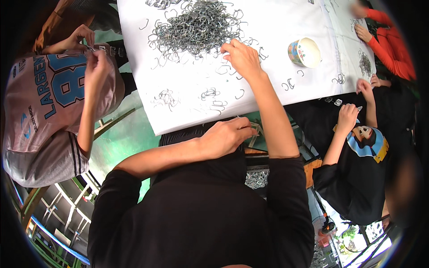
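Observation:
A heap of bent grey metal hooks (196,29) lies on the white-covered table (277,27). My right hand (242,58) reaches over the heap's right edge, thumb and fingers apart, with nothing visible between them. Several loose C-shaped hooks lie around and below it. Closer to me, my left hand (223,137) rests at the table's near edge, above my lap. Its fingers are curled together, and whatever they may hold is too hidden to name. Left of my right hand, a small cluster of hooks (210,94) and a thinner tangle of wire pieces (166,99) sit on the cover.
A patterned paper cup (304,52) stands to the right. A person in a jersey (53,102) works at the left, another in black (353,169) at the right; both handle linked metal pieces. Red sleeves (389,49) show at far right. Below the table sits a container of metal pieces (257,178).

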Motion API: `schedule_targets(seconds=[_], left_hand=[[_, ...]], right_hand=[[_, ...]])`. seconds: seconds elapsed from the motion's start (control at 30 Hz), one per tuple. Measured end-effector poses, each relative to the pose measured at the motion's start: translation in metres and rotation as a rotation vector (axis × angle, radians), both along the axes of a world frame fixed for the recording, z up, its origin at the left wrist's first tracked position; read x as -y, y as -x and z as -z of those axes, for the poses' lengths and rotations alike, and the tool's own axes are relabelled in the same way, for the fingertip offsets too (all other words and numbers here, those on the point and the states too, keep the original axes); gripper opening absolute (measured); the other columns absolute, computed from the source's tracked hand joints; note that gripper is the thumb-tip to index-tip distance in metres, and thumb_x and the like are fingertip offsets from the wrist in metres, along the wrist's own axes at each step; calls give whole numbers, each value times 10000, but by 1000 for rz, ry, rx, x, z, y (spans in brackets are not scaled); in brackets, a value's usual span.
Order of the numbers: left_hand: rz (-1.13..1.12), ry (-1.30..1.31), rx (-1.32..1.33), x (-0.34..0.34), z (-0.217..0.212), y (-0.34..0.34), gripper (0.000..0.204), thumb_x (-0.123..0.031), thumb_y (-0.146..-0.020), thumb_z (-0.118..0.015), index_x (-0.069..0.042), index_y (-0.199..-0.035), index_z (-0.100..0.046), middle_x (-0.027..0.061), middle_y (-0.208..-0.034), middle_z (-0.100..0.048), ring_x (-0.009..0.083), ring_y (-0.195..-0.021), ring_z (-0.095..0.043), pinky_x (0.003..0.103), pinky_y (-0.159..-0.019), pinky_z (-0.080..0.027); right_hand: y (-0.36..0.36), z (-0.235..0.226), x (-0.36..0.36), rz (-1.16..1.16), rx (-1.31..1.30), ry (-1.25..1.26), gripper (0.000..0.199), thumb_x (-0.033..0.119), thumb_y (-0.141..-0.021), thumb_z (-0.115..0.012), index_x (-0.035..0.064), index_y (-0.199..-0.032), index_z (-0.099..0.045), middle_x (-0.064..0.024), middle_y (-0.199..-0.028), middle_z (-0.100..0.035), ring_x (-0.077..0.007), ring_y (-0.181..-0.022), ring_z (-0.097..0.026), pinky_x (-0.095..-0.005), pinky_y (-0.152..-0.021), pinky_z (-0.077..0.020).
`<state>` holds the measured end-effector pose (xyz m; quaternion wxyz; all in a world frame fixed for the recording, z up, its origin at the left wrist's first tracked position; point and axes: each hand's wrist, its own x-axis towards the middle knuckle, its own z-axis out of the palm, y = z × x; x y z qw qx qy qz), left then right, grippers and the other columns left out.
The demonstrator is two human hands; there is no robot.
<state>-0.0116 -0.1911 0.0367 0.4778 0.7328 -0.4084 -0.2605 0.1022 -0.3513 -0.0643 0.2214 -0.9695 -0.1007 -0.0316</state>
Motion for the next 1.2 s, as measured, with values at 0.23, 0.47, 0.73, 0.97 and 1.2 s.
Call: schedule_targets(seconds=[0.23, 0.47, 0.73, 0.97, 1.2], left_hand=[[-2, -23, -3, -1, 3, -2, 206, -19, -819, -602, -41, -1022, -635, 89, -944, -571, 268, -768, -614, 362, -636, -532], [50, 11, -1, -9, 0, -6, 208, -23, -836, -552, -33, -1029, -629, 87, -915, -557, 264, -782, -607, 357, -630, -525], [127, 86, -32, -23, -12, -4, 245, 37, -792, -591, -31, -1023, -636, 96, -903, -576, 291, -747, -613, 371, -632, -526], [248, 220, 129, -46, -24, 21, 231, 15, -785, -645, -55, -1005, -653, 112, -858, -601, 277, -782, -622, 337, -660, -501], [355, 302, 142, -72, -53, 57, 212, -17, -790, -643, -44, -997, -681, 95, -828, -646, 199, -679, -619, 294, -622, -483]], right_hand=[[17, 2, 18, 14, -10, 83, 83, 115, -822, -627, 61, -785, -576, -79, -783, -571, -249, -728, -597, -376, -597, -470], [55, -24, 34, 498, -344, -809, 126, 83, -846, -622, 13, -949, -645, -73, -767, -627, -131, -675, -574, -274, -584, -453], [144, -100, 12, 868, -212, -1364, 150, 106, -821, -689, -26, -886, -666, -11, -678, -585, -44, -583, -477, -188, -481, -350], [253, -159, -84, 1071, 276, -1331, 104, 84, -838, -662, -11, -871, -631, -87, -775, -656, -98, -639, -607, -182, -484, -418], [324, -183, -195, 1304, 558, -1141, 88, 73, -848, -645, -13, -856, -627, -82, -749, -671, -92, -617, -614, -183, -492, -432]])
